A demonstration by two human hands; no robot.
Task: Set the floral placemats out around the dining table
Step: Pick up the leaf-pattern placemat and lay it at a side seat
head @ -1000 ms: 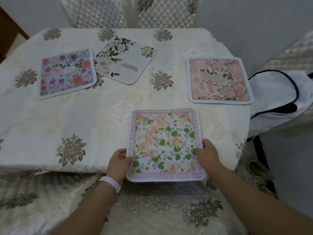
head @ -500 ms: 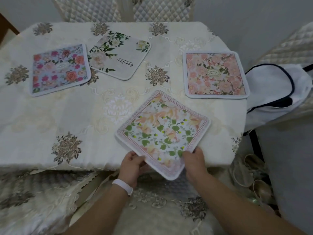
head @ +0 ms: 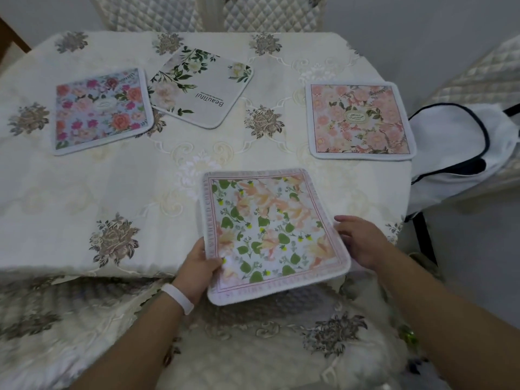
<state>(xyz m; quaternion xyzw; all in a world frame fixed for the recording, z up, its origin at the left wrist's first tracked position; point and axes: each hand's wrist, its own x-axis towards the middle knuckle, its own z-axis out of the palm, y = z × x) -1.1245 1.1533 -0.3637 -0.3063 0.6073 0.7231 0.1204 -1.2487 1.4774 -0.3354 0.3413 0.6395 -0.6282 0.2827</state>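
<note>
Turns the leafy placemat (head: 270,235) from cornerwise back to square at the near edge of the surface (head: 84,192), front part overhanging. Grips its left edge with the left hand (head: 199,266), thumb on top; sets the right hand (head: 365,243), fingers loose, against the right edge. Probably needs only a push inward to join the pink placemat (head: 360,119) and two others.

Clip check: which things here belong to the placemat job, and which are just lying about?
Job: green-leaf peach-flower square placemat; pink floral placemat; blue rose placemat; grey "Beautiful" placemat; cream embroidered tablecloth; left hand; right hand.
Lying about: white fabric bag with dark trim; quilted chairs.
</note>
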